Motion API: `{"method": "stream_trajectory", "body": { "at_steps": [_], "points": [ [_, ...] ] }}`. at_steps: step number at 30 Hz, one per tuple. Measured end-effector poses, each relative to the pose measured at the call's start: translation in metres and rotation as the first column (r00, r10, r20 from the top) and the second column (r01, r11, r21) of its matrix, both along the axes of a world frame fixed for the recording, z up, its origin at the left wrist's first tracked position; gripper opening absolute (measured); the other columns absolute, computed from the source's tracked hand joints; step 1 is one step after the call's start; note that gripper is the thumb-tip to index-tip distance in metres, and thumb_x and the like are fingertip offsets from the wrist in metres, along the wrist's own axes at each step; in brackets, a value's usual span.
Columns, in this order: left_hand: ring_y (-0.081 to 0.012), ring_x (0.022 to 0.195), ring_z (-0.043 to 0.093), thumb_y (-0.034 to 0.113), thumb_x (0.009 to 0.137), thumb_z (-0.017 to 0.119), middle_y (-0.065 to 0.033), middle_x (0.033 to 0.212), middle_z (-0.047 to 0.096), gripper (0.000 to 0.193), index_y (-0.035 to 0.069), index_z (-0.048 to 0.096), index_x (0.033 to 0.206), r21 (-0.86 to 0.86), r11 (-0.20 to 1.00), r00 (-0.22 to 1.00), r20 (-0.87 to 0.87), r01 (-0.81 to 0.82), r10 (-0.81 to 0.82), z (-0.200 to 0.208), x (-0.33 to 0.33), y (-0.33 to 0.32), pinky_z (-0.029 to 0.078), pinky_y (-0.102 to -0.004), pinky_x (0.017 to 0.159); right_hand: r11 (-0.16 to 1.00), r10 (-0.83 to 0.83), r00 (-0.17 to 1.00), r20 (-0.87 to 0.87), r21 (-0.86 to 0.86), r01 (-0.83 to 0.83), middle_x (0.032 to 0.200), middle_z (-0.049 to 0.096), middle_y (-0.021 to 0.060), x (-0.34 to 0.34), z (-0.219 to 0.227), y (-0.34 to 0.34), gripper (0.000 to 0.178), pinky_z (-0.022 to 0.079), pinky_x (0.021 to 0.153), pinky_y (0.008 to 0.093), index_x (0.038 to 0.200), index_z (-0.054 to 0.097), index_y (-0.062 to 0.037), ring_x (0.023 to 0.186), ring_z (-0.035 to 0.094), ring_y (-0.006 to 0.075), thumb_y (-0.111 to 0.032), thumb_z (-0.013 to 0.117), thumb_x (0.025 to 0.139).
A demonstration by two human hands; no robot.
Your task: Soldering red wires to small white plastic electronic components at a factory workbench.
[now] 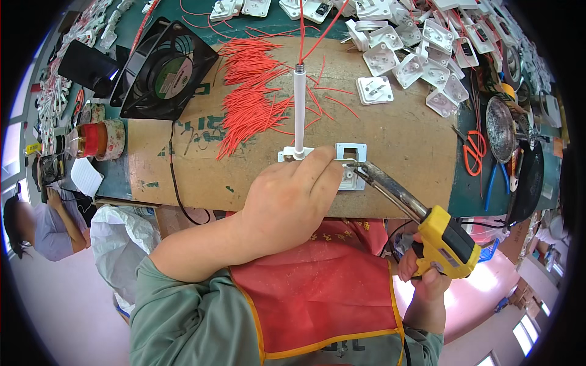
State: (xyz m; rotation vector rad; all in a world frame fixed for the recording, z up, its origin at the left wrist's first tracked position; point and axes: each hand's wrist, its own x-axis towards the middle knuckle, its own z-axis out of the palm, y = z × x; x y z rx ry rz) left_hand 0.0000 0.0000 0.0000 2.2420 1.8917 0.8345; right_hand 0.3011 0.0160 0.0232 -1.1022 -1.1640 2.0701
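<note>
Left hand [288,192] was held palm-down over a small white plastic casing [350,180] near the middle of the bench, fingers drawn together; fingertips partly hidden, so whether the part was pinched or merely pressed could not be told. Right hand [434,285] was wrapped around the grip of a yellow-and-black pistol-grip soldering iron [452,244], its tip brought to the casing's right edge. Upright white tube [299,113] with threaded metal top was seen just beyond the left knuckles; its hold at the foot was obscured.

Casing judged light, stiff, rather smooth, liable to slide or be marked by heat. Best taken by the outer rim, away from the tip. Iron judged heavier; to be gripped only by its plastic handle, never the metal barrel.

Work was laid on a cardboard sheet [183,177] spread over a green bench top [464,204]. Cut red wires [244,116] were heaped beyond the left hand, white plastic casings [421,70] piled far right. Black fan [165,73] was stood at left; red-handled cutters [473,155] were left at right. Another person [58,229] was noted seated at far left, near windows.
</note>
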Motion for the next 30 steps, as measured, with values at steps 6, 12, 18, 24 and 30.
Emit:
{"method": "stream_trajectory", "body": {
  "at_steps": [6,12,18,24,30],
  "points": [
    [-0.0211,0.064,0.063,0.004,0.075,0.071,-0.0076,0.102,0.064,0.020,0.005,0.063,0.093,0.019,1.000,1.000,-0.004,0.008,-0.008,-0.0005,0.0003,0.0015,0.050,-0.0313,0.054,0.994,-0.110,0.994,-0.017,0.026,0.110,0.066,0.048,0.0025,-0.0011,0.0045,-0.0013,0.083,0.043,0.044,0.0275,0.132,0.044,0.0036,0.048,0.048,0.0135,-0.050,0.079,0.078],
    [-0.0211,0.063,0.062,0.003,0.075,0.071,-0.0080,0.102,0.064,0.020,0.004,0.063,0.094,0.026,0.999,1.000,0.003,0.019,-0.019,-0.0006,-0.0009,0.0013,0.050,-0.0314,0.054,0.995,-0.089,0.995,-0.048,0.031,0.091,0.066,0.049,0.0023,-0.0003,0.0048,0.0000,0.082,0.043,0.044,0.0272,0.132,0.044,0.0036,0.048,0.049,0.0133,-0.050,0.078,0.079],
    [-0.0212,0.063,0.062,0.004,0.076,0.071,-0.0078,0.102,0.064,0.020,0.004,0.063,0.094,0.023,1.000,1.000,-0.001,0.013,-0.013,0.0000,-0.0005,0.0011,0.050,-0.0315,0.053,0.994,-0.086,0.994,-0.060,0.063,0.090,0.066,0.049,0.0024,0.0013,0.0031,0.0004,0.081,0.043,0.044,0.0267,0.132,0.044,0.0038,0.049,0.049,0.0133,-0.050,0.077,0.081],
    [-0.0212,0.064,0.063,0.004,0.076,0.071,-0.0078,0.102,0.064,0.020,0.004,0.063,0.094,-0.011,1.000,1.000,-0.011,0.012,-0.012,0.0020,0.0000,0.0011,0.050,-0.0316,0.054,0.993,-0.094,0.993,-0.078,0.068,0.099,0.066,0.049,0.0022,0.0019,0.0010,-0.0004,0.079,0.044,0.045,0.0264,0.132,0.044,0.0033,0.049,0.049,0.0130,-0.050,0.076,0.082],
    [-0.0216,0.066,0.064,0.004,0.077,0.071,-0.0080,0.102,0.064,0.019,0.005,0.063,0.094,-0.016,1.000,1.000,0.001,0.008,-0.008,0.0010,-0.0001,0.0006,0.051,-0.0318,0.055,0.993,-0.090,0.992,-0.090,0.075,0.096,0.066,0.049,0.0022,0.0020,-0.0008,-0.0001,0.078,0.044,0.045,0.0263,0.132,0.044,0.0030,0.049,0.049,0.0129,-0.050,0.075,0.083]
  ]
}}
